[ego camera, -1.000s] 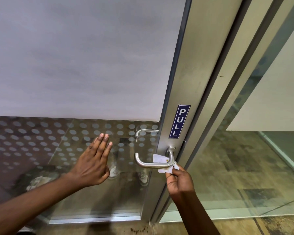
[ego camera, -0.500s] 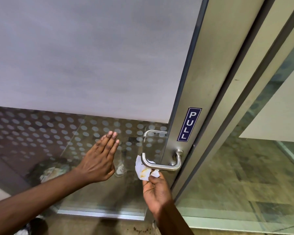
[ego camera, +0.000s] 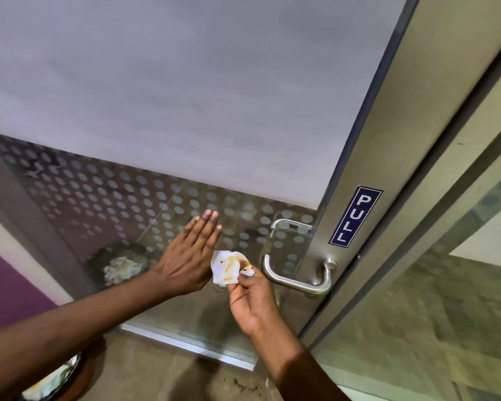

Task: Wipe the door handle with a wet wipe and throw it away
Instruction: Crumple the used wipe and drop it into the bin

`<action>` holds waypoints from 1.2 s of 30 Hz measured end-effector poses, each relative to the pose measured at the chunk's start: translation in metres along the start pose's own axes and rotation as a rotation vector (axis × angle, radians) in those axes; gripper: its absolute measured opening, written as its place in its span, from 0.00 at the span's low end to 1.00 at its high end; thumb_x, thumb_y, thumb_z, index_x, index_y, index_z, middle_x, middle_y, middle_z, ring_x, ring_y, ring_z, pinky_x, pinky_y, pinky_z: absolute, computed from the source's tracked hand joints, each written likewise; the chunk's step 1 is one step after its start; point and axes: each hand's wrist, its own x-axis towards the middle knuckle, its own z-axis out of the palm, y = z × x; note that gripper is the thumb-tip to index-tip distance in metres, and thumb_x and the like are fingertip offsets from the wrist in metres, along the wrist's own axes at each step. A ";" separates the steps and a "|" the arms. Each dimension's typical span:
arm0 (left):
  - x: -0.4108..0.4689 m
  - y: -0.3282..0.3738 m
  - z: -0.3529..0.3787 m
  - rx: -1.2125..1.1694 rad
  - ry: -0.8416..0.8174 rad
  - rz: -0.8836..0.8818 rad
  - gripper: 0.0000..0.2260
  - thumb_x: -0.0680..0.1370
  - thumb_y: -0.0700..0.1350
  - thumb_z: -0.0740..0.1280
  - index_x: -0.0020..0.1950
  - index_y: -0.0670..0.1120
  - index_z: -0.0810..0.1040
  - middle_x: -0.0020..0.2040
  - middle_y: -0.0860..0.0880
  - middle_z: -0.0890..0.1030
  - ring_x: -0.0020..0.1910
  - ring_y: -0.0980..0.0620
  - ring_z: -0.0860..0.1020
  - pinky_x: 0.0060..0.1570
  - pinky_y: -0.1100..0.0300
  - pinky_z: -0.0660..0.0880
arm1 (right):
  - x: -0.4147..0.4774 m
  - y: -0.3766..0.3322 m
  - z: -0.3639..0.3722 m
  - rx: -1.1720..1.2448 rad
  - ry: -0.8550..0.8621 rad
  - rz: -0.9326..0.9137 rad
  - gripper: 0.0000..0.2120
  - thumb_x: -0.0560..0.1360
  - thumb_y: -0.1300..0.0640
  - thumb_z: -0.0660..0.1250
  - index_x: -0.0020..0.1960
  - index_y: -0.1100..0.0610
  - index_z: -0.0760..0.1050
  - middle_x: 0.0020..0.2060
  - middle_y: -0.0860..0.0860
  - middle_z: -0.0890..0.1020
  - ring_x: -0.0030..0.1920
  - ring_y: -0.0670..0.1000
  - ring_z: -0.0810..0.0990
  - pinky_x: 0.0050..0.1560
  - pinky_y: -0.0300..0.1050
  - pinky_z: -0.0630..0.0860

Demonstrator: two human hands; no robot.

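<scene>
Item: stained wet wipe [ego camera: 227, 267], pinched in right hand [ego camera: 250, 296] fingertips, just left of lever door handle [ego camera: 300, 277], not touching. Left hand [ego camera: 190, 256]: fingers flat, empty, against glass door [ego camera: 104, 198].

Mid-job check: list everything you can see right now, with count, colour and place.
door handle: one, brushed silver, on the door's metal stile, lower right
second handle: one, silver, seen through the glass
PULL sign: one, blue with white letters, on the stile above the handle
glass door: one, frosted upper panel, dotted band below
wet wipe: one, white with brown-yellow stains, left of the handle
bin: one, dark, rubbish inside, bottom left
left hand: open, flat against the glass
right hand: pinching the wipe
</scene>
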 end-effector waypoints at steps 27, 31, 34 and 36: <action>-0.292 -0.146 -0.024 -0.078 -0.131 -0.679 0.20 0.70 0.60 0.61 0.44 0.43 0.78 0.47 0.41 0.80 0.50 0.40 0.76 0.62 0.43 0.68 | -0.015 0.266 0.094 -0.945 -0.245 0.188 0.09 0.71 0.72 0.68 0.38 0.60 0.81 0.25 0.49 0.81 0.24 0.44 0.74 0.24 0.34 0.73; -0.338 -0.191 -0.008 -0.014 -0.245 -0.753 0.20 0.67 0.58 0.62 0.44 0.42 0.79 0.46 0.40 0.81 0.49 0.39 0.78 0.62 0.43 0.69 | 0.014 0.334 0.108 -1.217 -0.260 0.080 0.12 0.68 0.71 0.72 0.32 0.57 0.79 0.21 0.46 0.80 0.20 0.42 0.75 0.23 0.36 0.75; -0.373 -0.230 0.017 0.014 -0.341 -0.809 0.20 0.66 0.56 0.61 0.43 0.41 0.79 0.44 0.40 0.82 0.47 0.38 0.78 0.60 0.42 0.73 | 0.047 0.401 0.107 -1.566 -0.350 -0.057 0.12 0.67 0.63 0.75 0.27 0.55 0.79 0.25 0.56 0.82 0.24 0.46 0.78 0.30 0.41 0.73; -0.388 -0.250 0.038 0.025 -0.386 -0.805 0.18 0.65 0.56 0.62 0.42 0.42 0.79 0.42 0.39 0.81 0.45 0.38 0.78 0.58 0.43 0.75 | 0.068 0.437 0.100 -1.818 -0.420 -0.163 0.06 0.66 0.60 0.73 0.31 0.58 0.82 0.31 0.66 0.80 0.31 0.46 0.78 0.30 0.41 0.68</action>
